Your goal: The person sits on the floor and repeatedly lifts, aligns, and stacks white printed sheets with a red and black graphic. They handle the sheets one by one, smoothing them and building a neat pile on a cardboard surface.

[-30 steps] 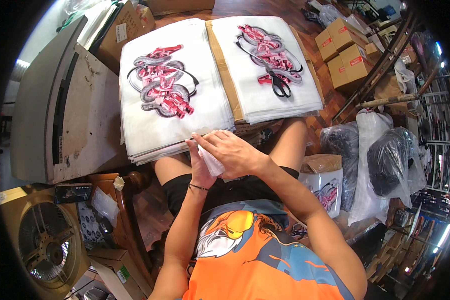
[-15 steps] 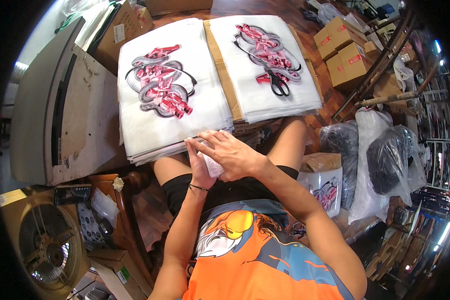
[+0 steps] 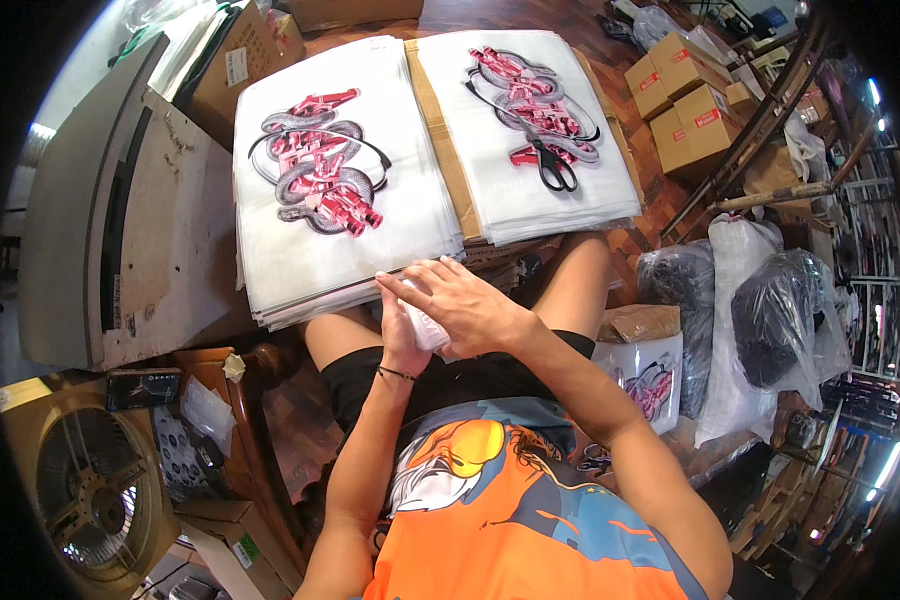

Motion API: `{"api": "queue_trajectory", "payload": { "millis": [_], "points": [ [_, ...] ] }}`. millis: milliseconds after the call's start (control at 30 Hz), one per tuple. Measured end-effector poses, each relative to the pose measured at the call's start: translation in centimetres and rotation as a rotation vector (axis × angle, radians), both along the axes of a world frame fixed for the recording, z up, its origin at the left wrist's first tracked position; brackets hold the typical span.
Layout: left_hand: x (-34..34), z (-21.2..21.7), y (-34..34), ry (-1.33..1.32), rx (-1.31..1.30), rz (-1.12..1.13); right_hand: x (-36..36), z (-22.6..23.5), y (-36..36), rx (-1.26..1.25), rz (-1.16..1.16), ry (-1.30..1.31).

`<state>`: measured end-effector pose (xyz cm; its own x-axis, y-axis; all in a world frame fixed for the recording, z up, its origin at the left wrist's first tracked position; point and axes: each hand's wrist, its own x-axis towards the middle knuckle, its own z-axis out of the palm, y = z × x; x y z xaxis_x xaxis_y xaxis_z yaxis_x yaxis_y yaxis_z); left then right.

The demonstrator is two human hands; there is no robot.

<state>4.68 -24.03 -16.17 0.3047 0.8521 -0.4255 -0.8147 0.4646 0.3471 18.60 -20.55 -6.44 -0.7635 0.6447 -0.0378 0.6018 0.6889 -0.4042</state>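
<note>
I see both hands closed together on a small white folded piece [image 3: 428,325], left hand [image 3: 402,335] beneath, right hand [image 3: 460,305] on top. It sits just below the left stack of printed sheets [image 3: 330,190]. Black scissors [image 3: 555,168] lie on the right stack [image 3: 530,120].

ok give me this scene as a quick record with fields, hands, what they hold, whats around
left hand: left hand raised at the near edge of the stacks, cupping a small white folded piece
right hand: right hand laid over the same white piece, fingers spread
left stack: pile of white sheets with a red and grey print
right stack: second printed pile, separate from the first
scissors: black scissors lying on the right stack
between stacks: brown cardboard strip
far right: cardboard boxes, tied plastic bags
lower left: fan
</note>
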Motion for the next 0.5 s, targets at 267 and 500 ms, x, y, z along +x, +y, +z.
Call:
{"api": "queue_trajectory", "payload": {
  "millis": [267, 500],
  "points": [
    [-0.2, 1.1, 0.1, -0.047, 0.007, -0.008, -0.2, -0.2, 0.1, -0.009, -0.009, -0.024],
    [-0.2, -0.6, -0.3, -0.017, 0.028, 0.027, -0.6, -0.4, -0.1, -0.015, 0.014, -0.106]
  ]
}}
